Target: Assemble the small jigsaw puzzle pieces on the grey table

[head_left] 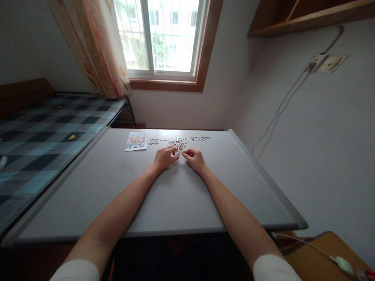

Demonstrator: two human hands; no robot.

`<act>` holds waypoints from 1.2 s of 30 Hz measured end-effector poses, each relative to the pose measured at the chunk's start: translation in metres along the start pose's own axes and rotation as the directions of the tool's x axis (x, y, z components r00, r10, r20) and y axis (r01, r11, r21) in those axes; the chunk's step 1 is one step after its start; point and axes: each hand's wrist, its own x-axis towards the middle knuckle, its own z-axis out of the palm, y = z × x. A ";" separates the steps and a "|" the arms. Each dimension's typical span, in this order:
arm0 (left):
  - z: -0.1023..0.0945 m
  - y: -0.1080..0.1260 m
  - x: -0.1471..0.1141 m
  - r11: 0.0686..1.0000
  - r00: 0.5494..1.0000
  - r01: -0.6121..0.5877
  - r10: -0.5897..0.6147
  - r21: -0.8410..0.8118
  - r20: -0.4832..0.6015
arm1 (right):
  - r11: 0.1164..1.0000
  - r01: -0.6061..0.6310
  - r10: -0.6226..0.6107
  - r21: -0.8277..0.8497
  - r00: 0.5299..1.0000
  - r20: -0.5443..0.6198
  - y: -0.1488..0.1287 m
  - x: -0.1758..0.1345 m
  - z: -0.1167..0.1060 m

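Jigsaw piece point(180, 152) is pinched between left hand point(164, 157) and right hand point(196, 159), arms point(125, 201) stretched forward and converging

Tiny pieces, and plenty that slips out of sight
From here the pieces point(179, 143) are too small to read their prints, and I can't make out what sits between the fingertips of the left hand point(164, 157) and right hand point(195, 159). The lettering on the printed sheet point(136, 141) blurs. The bed point(68, 117) is cut off at left, the window point(172, 35) at its top, the sleeves point(77, 270) at the near side.
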 end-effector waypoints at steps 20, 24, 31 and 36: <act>-0.002 0.003 0.001 1.000 1.000 0.005 -0.005 -0.012 0.023 | 1.000 -0.016 0.017 0.020 1.000 -0.019 -0.004 0.000 0.000; -0.001 0.001 0.001 1.000 1.000 0.002 -0.002 -0.008 0.010 | 1.000 -0.026 0.026 -0.005 0.999 -0.023 -0.005 0.000 -0.001; -0.003 0.003 0.001 1.000 1.000 -0.013 0.013 -0.017 0.022 | 1.000 -0.005 0.006 -0.027 0.999 0.043 -0.007 -0.002 0.000; -0.002 0.002 0.001 1.000 1.000 -0.015 0.015 -0.001 0.023 | 1.000 -0.005 0.007 -0.028 0.998 0.056 -0.009 -0.002 0.000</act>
